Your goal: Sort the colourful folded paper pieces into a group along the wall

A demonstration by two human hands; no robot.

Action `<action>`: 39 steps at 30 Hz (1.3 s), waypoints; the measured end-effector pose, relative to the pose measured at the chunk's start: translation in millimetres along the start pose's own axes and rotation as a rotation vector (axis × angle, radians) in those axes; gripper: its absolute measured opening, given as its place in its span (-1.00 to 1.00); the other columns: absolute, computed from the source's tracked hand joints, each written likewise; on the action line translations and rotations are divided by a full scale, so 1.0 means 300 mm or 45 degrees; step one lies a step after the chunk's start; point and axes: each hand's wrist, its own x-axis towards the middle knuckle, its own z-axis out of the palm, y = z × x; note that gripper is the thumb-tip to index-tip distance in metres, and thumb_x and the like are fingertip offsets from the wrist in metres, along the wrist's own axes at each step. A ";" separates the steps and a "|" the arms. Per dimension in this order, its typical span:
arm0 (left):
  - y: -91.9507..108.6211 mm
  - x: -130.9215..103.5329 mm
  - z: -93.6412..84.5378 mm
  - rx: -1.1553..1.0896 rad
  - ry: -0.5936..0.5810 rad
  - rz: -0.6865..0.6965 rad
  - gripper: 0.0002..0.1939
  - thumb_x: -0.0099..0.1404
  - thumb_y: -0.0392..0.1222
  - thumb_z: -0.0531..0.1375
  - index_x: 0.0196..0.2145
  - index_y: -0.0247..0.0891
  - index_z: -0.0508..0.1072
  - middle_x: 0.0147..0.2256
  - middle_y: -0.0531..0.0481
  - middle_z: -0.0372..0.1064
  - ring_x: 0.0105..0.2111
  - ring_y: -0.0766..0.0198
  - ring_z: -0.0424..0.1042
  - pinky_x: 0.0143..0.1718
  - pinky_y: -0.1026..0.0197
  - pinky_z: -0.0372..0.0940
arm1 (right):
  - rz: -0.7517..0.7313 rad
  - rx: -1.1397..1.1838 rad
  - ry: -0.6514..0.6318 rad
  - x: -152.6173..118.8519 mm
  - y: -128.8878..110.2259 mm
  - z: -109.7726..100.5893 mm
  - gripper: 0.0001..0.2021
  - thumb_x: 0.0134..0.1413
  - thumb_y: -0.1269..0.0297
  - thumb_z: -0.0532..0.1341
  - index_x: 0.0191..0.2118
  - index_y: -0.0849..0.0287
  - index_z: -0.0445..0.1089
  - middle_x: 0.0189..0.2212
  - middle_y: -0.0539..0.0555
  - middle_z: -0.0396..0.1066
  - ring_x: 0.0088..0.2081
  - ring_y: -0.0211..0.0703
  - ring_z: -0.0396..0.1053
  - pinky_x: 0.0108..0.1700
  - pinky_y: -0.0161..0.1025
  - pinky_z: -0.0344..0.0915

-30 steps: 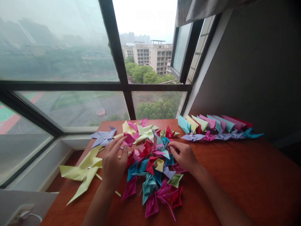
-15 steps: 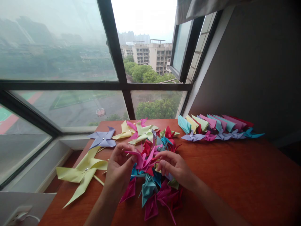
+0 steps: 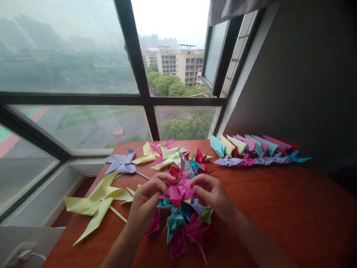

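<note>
Between my two hands is a pink paper crane (image 3: 180, 191), held over a heap of folded paper. My left hand (image 3: 149, 197) pinches its left side, with the fingertips partly hidden behind the paper. Thumb and fingers of my right hand (image 3: 214, 194) close on the crane's right edge. Directly below lie a teal paper crane (image 3: 175, 221), a magenta paper crane (image 3: 193, 227) and a small green folded piece (image 3: 206, 215). Behind the held crane, a red folded piece (image 3: 174, 171) shows above my left fingers.
Paper pinwheels on sticks lie to the left: a large yellow one (image 3: 101, 200), a purple one (image 3: 120, 163) and a pale green one (image 3: 170, 156). A row of folded paper cranes (image 3: 251, 149) stands at the back right of the wooden table (image 3: 273, 204). Windows (image 3: 184, 102) border the far edge.
The pink crane has turned and spread between my hands; its long point on the left no longer sticks out. My right hand has closed onto its right edge.
</note>
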 end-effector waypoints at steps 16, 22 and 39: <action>0.000 0.001 0.032 0.842 0.020 0.167 -0.90 0.27 -0.16 0.29 -0.26 -0.19 0.55 -0.34 -0.03 0.59 -0.37 0.16 0.53 -0.31 0.20 0.38 | -0.848 -0.979 0.304 -0.026 -0.039 -0.002 -0.85 0.22 0.42 0.20 -0.22 0.07 0.52 -0.37 0.09 0.56 -0.34 -0.14 0.50 -0.27 -0.24 0.44; 0.003 -0.002 0.035 0.940 -0.066 0.243 -0.92 0.32 -0.18 0.26 -0.30 -0.20 0.55 -0.41 0.02 0.57 -0.45 0.24 0.48 -0.38 0.26 0.32 | -0.698 -0.875 0.309 -0.032 -0.025 0.000 -0.86 0.19 0.37 0.26 -0.14 0.09 0.51 -0.30 0.07 0.58 -0.35 -0.17 0.51 -0.28 -0.28 0.44; -0.009 0.002 0.033 0.917 -0.135 0.088 -0.87 0.34 -0.18 0.22 -0.28 -0.21 0.57 -0.40 0.00 0.57 -0.46 0.23 0.47 -0.45 0.28 0.28 | -0.352 -0.642 0.004 -0.005 -0.056 -0.020 -0.86 0.19 0.30 0.25 -0.25 0.17 0.57 -0.35 0.06 0.56 -0.32 -0.19 0.48 -0.26 -0.32 0.37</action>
